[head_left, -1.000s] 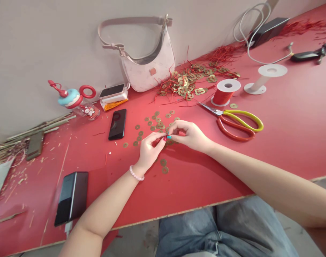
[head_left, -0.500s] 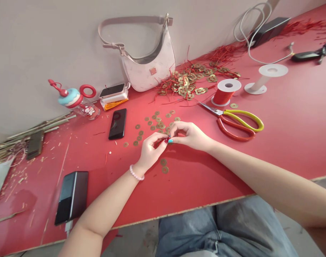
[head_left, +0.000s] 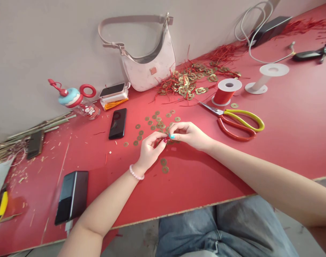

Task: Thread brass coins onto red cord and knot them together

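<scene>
My left hand (head_left: 150, 147), with a pink bead bracelet, pinches thumb to forefinger above the red table. My right hand (head_left: 191, 135) closes its fingertips at the same spot, touching or almost touching the left ones. Between them shows a tiny bit of red that looks like cord, mostly covered by the fingers. Brass coins with centre holes (head_left: 139, 137) lie scattered behind and beneath the hands. Two more coins (head_left: 165, 169) rest in front. Right of my hands are scissors (head_left: 239, 129) with one yellow and one red handle, blades apart, and a spool of red cord (head_left: 224, 95).
Behind lies a heap of coins tied with red cord (head_left: 185, 85), against a pink handbag (head_left: 152, 76). A white spool (head_left: 264, 78) stands right. Left are a phone (head_left: 117, 124), a drinking bottle (head_left: 84, 107), a folded dark device (head_left: 71, 196) and a yellow utility knife (head_left: 1, 206).
The right thumb and fingertips have shifted slightly up at the pinch; the left hand has barely moved. A yellow utility knife now lies at the left edge, where none was visible before.
</scene>
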The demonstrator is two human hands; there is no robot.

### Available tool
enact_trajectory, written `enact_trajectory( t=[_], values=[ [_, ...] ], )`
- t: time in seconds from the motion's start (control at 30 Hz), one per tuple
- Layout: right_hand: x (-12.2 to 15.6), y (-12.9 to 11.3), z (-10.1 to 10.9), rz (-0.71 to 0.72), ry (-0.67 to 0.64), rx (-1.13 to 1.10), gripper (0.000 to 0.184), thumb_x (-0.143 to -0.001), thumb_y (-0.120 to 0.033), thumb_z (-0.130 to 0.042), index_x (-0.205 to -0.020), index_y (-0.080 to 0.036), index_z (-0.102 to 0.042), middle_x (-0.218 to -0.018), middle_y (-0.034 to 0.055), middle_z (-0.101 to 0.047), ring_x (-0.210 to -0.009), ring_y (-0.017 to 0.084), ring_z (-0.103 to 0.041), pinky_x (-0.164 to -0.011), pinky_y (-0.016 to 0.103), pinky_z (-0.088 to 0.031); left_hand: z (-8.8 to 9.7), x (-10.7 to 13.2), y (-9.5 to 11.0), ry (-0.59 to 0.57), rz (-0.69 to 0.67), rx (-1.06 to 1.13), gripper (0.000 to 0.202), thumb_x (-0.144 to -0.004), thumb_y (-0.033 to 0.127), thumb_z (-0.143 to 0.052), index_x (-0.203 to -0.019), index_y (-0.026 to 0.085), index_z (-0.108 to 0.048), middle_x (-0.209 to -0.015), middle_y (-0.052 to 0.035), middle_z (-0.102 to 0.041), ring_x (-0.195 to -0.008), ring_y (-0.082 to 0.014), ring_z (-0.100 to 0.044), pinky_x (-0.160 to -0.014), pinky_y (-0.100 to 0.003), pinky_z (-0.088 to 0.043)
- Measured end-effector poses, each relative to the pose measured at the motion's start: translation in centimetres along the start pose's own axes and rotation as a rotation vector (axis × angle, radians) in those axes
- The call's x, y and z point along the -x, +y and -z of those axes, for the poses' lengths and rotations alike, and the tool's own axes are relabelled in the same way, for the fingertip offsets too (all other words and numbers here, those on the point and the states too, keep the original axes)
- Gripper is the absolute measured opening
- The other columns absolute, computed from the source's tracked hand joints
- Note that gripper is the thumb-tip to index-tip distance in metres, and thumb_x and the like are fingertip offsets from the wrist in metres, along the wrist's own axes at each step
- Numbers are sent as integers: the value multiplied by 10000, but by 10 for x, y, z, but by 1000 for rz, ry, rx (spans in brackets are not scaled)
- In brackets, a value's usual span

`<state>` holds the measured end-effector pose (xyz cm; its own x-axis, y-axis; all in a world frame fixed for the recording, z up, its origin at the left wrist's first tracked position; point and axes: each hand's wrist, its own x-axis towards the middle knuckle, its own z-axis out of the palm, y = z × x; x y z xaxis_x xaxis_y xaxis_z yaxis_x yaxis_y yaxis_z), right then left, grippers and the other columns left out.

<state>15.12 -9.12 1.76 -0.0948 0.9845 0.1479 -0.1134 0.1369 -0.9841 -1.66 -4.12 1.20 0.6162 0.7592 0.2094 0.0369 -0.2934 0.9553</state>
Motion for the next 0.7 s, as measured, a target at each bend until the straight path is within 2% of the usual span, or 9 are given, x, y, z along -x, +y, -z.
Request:
enact_trajectory(
  t=[0.2, 0.53, 0.7],
  values=[
    [1, 1, -3, -30, 40, -31, 244, -733, -374, -640, -744, -150, -545, -687, -9, -517, -629, 75, -473, -601, 221, -415, 0, -1, 1, 11, -11, 26, 135, -795, 269, -562, -853, 181, -645, -791, -34, -618, -711, -130, -569, -650, -254, -473],
    [2, 1, -2, 3, 52, 113, 226, -790, -375, -568, -783, -151, -538, -708, -2, -511, -634, 78, -468, -596, 220, -419, 0, -1, -1, 32, 2, 0, 181, -799, 320, -559, -866, 178, -650, -803, -42, -628, -713, -130, -571, -647, -250, -469],
    [3, -5, -6, 73, 49, 282, 139, -811, -292, -532, -779, -158, -540, -741, 8, -533, -655, 90, -487, -637, 241, -427, 2, -2, -5, 95, 59, -3, 249, -797, 389, -556, -731, 174, -660, -662, -7, -607, -640, -112, -545, -604, -228, -434]
  ],
)
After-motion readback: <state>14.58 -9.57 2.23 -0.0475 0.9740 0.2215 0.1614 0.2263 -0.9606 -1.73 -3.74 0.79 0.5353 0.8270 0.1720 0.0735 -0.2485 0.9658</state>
